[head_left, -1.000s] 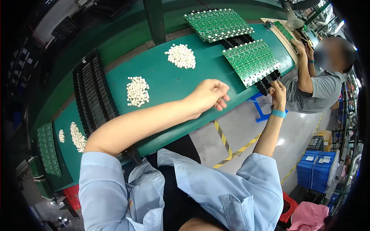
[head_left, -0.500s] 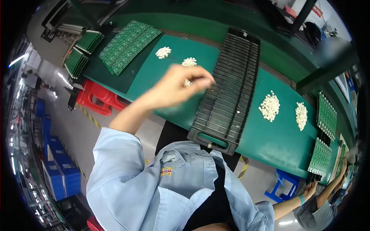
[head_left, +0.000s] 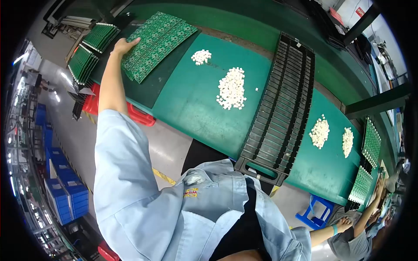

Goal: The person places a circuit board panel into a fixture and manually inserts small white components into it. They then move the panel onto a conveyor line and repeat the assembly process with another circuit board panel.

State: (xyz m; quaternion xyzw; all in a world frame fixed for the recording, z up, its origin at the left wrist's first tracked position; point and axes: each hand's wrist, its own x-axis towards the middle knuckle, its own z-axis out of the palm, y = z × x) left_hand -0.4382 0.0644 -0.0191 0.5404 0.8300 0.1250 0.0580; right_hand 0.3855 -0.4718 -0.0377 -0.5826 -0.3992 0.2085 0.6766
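My left hand (head_left: 125, 46) is at the left edge of a stack of green circuit boards (head_left: 159, 41). Its thumb lies on top of the upper board and the other fingers are partly hidden at the edge. My right hand (head_left: 344, 224), small and far to the lower right, hangs beside the table edge with its fingers curled. Whether anything is inside it is hidden. Between the hands, a pile of small white connectors (head_left: 231, 89) lies on the green mat (head_left: 191, 100), left of a long black slotted rack (head_left: 278, 104).
Upright circuit boards stand in a left rack (head_left: 82, 63) and a right rack (head_left: 361, 185). Smaller white piles (head_left: 201, 57) lie around the mat. A red stool (head_left: 141, 117) and a blue stool (head_left: 315, 213) stand below. Another person in grey (head_left: 352, 239) is at the far right.
My left hand has moved from above the white connectors to the boards at the left. My right hand has drawn back from the right-hand rack. The view has shifted left.
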